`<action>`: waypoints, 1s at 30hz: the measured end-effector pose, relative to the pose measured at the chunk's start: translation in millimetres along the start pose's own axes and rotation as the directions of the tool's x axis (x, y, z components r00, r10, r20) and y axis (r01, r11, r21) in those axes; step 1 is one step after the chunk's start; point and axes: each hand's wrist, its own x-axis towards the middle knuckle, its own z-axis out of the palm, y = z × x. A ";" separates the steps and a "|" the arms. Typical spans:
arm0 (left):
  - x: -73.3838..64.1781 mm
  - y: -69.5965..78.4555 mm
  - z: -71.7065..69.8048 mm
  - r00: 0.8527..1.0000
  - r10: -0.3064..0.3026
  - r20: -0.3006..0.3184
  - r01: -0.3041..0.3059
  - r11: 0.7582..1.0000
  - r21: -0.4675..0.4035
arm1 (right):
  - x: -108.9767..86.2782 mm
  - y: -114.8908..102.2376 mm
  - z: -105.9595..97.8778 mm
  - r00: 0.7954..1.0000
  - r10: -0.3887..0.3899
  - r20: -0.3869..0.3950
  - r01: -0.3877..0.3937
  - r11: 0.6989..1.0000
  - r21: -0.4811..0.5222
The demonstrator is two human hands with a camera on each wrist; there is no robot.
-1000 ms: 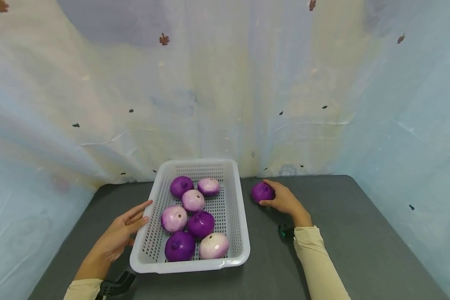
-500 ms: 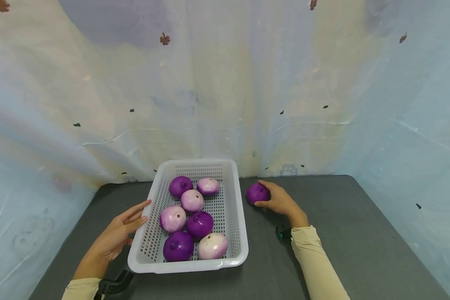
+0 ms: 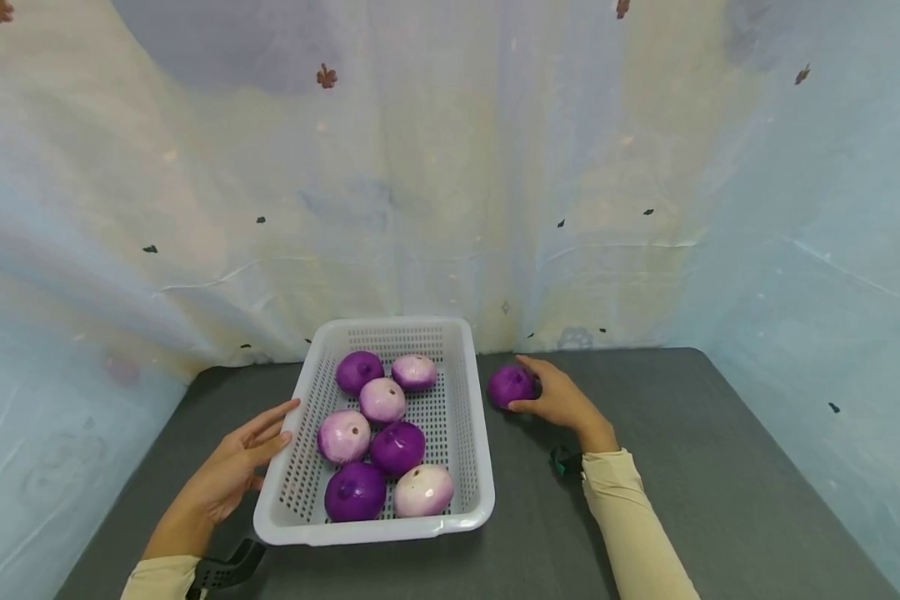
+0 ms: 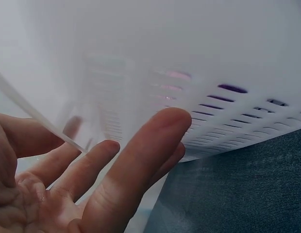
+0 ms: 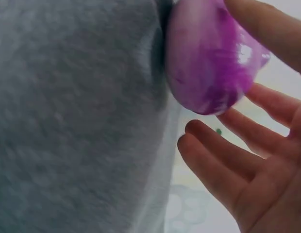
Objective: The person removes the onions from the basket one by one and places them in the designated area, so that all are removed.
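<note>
A white plastic basket (image 3: 487,467) with slotted walls holds several red onions, some deep purple, such as one purple onion (image 3: 356,492), others pale, like one whitish onion (image 3: 424,490). My left hand (image 3: 228,471) is at its left side, fingers extended; the left wrist view puts the fingertips (image 4: 172,119) close against the slotted wall (image 4: 223,111). Right of the basket, a purple onion (image 3: 510,387) sits on the dark table. My right hand (image 3: 566,402) is spread around its right side. The right wrist view has the thumb overlapping the onion (image 5: 204,63), the other fingers loosely extended.
The dark grey table (image 3: 720,500) runs under everything. A pale patterned curtain (image 3: 450,208) hangs right behind its back edge and at both sides. A black strap device (image 3: 228,571) is on the left wrist.
The onion outside the basket has shifted left toward the basket with my right hand, then the fingers loosened slightly around it. My left hand keeps its place at the basket.
</note>
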 end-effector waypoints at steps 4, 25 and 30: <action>0.3 0.1 -0.5 1.000 0.006 0.008 -0.006 1.000 -0.004 | -2.6 -9.9 -10.0 0.999 -0.018 -0.031 0.018 1.000 -0.018; 2.8 -0.8 -1.2 1.000 -0.011 -0.028 0.013 0.997 0.082 | -28.5 -122.0 -14.3 0.911 -0.370 0.184 0.350 0.927 0.133; 0.5 3.6 0.8 0.999 -0.031 -0.045 0.037 0.988 0.147 | -32.4 -134.4 -8.6 0.870 -0.393 0.298 0.364 0.919 0.148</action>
